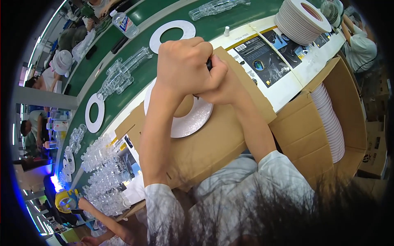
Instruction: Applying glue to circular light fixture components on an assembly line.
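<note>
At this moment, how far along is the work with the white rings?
Done: none visibly finished. In hand: both hands, left hand and right hand, clasp a small dark object above one white ring on the cardboard sheet. Left: a ring stack on the bench and more in the open carton.

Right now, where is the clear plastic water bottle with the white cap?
In the head view, the clear plastic water bottle lies at the upper left on the green conveyor belt, just left of the flat white ring.

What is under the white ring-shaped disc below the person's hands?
The white ring-shaped disc lies on a brown cardboard sheet, which shows through its hole. The left forearm covers the disc's left part.
</note>
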`<state>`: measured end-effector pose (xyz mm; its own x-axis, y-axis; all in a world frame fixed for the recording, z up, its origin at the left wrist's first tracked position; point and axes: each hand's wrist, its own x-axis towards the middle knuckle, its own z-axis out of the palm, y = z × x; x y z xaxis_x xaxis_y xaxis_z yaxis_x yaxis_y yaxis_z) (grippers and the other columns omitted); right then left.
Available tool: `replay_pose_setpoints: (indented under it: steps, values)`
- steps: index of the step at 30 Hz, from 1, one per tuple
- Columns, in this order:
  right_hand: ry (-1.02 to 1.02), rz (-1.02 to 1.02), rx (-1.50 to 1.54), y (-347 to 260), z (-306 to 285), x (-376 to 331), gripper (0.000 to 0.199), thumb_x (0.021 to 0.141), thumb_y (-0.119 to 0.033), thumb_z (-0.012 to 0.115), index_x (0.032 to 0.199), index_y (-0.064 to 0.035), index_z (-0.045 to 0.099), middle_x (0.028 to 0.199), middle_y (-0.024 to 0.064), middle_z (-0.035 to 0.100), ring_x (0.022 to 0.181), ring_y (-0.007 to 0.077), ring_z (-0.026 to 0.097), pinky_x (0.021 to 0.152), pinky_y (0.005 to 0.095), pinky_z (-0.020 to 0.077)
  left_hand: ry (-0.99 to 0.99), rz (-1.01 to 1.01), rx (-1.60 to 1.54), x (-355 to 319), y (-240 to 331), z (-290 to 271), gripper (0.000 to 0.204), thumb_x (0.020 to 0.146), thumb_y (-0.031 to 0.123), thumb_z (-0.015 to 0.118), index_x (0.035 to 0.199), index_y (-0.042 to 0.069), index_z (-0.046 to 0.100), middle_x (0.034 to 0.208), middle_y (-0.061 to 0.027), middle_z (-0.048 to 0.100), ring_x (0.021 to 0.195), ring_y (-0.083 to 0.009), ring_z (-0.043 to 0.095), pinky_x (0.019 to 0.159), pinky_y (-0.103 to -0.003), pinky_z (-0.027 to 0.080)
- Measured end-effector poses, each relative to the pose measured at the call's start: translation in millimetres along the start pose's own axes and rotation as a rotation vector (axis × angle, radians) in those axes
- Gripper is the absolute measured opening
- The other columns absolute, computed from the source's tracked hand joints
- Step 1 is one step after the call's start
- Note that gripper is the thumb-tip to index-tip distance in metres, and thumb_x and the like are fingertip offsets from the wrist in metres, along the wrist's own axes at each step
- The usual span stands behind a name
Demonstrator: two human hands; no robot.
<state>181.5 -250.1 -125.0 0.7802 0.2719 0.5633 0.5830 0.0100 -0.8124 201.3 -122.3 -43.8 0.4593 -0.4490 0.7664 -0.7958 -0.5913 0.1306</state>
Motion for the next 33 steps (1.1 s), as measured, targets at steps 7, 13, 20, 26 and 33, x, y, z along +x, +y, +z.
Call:
replay_pose_setpoints:
  steps: [7,13,20,26,33]
  values:
    - [0.004,-0.003,-0.008,6,-1,0,0.022,0.068,-0.013,0.077,0.081,-0.0026,0.061,0.065,0.0099,0.064,0.059,0.0233,0.064,0.053,0.0323,0.0475,-0.004,-0.02,0.005,-2,1,1,0.014,0.062,0.012,0.061,0.054,0.005,0.051,0.051,-0.0054,0.044,0.04,-0.0223,0.041,0.039,-0.032,0.033]
    - [0.007,-0.172,-0.2,-14,-11,-1,0.022,0.068,-0.01,0.074,0.074,-0.0036,0.054,0.058,0.0101,0.057,0.052,0.0264,0.058,0.048,0.0337,0.0424,0.067,-0.068,0.114,-1,30,-10,0.015,0.063,0.012,0.062,0.057,0.006,0.05,0.053,-0.0058,0.043,0.043,-0.0218,0.042,0.041,-0.032,0.033]
    - [-0.015,-0.197,-0.206,-25,-26,-2,0.023,0.067,-0.01,0.074,0.073,-0.0036,0.053,0.058,0.0097,0.057,0.051,0.0269,0.056,0.047,0.0332,0.0403,0.121,-0.091,0.109,-1,34,-1,0.018,0.065,0.011,0.062,0.056,0.007,0.047,0.052,-0.005,0.042,0.042,-0.0208,0.042,0.04,-0.032,0.034]
    - [-0.042,-0.141,-0.08,-26,-23,1,0.024,0.067,-0.011,0.077,0.073,-0.0034,0.055,0.057,0.0081,0.056,0.05,0.0249,0.056,0.048,0.0324,0.0408,0.157,-0.083,0.122,-6,26,4,0.026,0.062,0.017,0.065,0.051,0.011,0.042,0.048,-0.0034,0.037,0.04,-0.0202,0.039,0.037,-0.033,0.029]
    - [-0.074,-0.154,-0.106,-16,-25,-2,0.023,0.065,-0.01,0.078,0.073,-0.004,0.057,0.058,0.008,0.058,0.05,0.0242,0.056,0.048,0.0317,0.0414,0.157,-0.079,0.122,-7,24,8,0.027,0.061,0.017,0.065,0.051,0.011,0.041,0.048,-0.0032,0.038,0.039,-0.0197,0.039,0.037,-0.033,0.029]
